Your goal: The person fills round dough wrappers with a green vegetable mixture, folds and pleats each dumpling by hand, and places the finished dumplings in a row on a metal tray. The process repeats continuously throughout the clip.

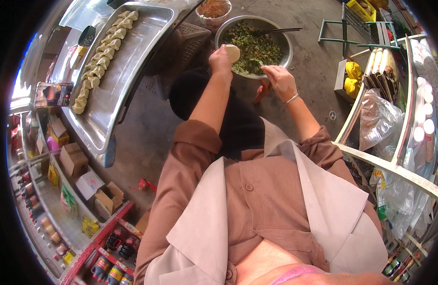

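My left hand [220, 61] pinches a round, pale dumpling wrapper [234, 53] over the near left side of a metal bowl [289, 50]. Chopped green filling [247, 39] fills the bowl. Above the bowl's near edge, my right hand [281, 81] grips a small spoon, its far end at a clump of the green filling; most of the handle is hidden by my fingers. Dark chopsticks [283, 30] rest in the bowl and stick out over its right rim. To the left, a metal tray [119, 78] carries a row of folded dumplings [104, 57].
Behind the bowl stands a tub of orange shreds [213, 10]. A perforated stool [193, 38] is left of the bowl. Shelves with boxes [74, 159] and bottles line the left; a white rack [394, 168] with bagged goods stands right. A folding stool [344, 28] is at the far right.
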Available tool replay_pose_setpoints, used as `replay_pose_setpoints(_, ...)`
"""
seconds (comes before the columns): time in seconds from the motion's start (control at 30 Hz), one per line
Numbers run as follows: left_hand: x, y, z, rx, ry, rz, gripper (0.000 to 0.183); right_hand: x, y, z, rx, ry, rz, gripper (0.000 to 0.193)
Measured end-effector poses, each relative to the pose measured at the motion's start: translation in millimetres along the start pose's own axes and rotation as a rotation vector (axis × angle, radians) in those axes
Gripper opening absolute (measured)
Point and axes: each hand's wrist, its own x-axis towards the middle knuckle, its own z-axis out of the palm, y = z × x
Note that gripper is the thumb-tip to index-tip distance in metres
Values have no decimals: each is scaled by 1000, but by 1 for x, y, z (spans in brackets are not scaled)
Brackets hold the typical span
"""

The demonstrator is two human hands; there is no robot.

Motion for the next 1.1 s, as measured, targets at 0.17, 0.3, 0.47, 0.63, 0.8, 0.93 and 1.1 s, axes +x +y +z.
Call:
replay_pose_setpoints(0.17, 1, -1, 0, -1, -1, -41, 30, -8, -3, -14, 40, -98, 46, 19)
replay_pose_setpoints(0.3, -5, 1, 1, 7, -43, -66, 30, -6, -1, -14, 231, -57, 239, 19)
replay_pose_setpoints(0.47, -1, 0, 1, -33, -57, -91, 26, -3, 12, 4, 547, -25, 584, 20)
replay_pose_setpoints(0.63, 0, -3, 0, 6, -67, -34, 22, 0, 25, 22, 987, 87, 890, 23)
replay_pose_setpoints(0.8, -3, -3, 1, 59, -72, -14, 24, 1, 21, 15, 1122, 186, 999, 22)
replay_pose_setpoints(0.93, 3, -8, 3, 116, -22, -24, 25, 10, 9, -1, 1134, 274, 934, 22)
replay_pose_setpoints(1.1, 11, -19, 6, 258, -86, -102, 26, 25, -10, -17, 975, 352, 788, 23)
